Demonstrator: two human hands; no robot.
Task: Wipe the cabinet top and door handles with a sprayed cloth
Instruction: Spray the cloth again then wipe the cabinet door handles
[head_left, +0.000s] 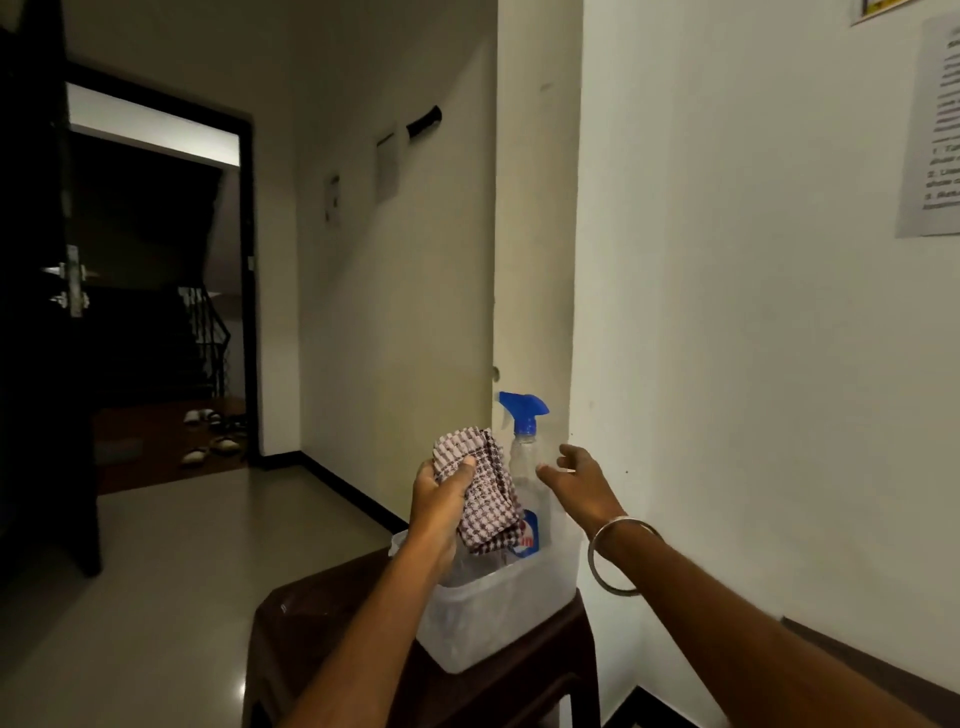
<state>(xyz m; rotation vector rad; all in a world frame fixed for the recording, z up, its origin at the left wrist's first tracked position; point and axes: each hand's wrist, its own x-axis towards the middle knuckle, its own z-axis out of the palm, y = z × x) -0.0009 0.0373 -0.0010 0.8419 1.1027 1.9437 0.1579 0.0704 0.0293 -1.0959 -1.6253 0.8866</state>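
Cloth (483, 483), red and white checks, bunched up in left hand (441, 493), fingers curled tight round it, held up over clear tub (498, 608). Spray bottle (524, 467) with blue top standing in tub, right behind cloth. Right hand (579, 480) open, fingers spread a little, holding nothing, just beside bottle's neck, not quite touching. Tub sitting on dark stool (322, 618) by white wall (727, 312).

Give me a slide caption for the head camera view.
Left hand holds checked cloth; right hand reaches for spray bottle.
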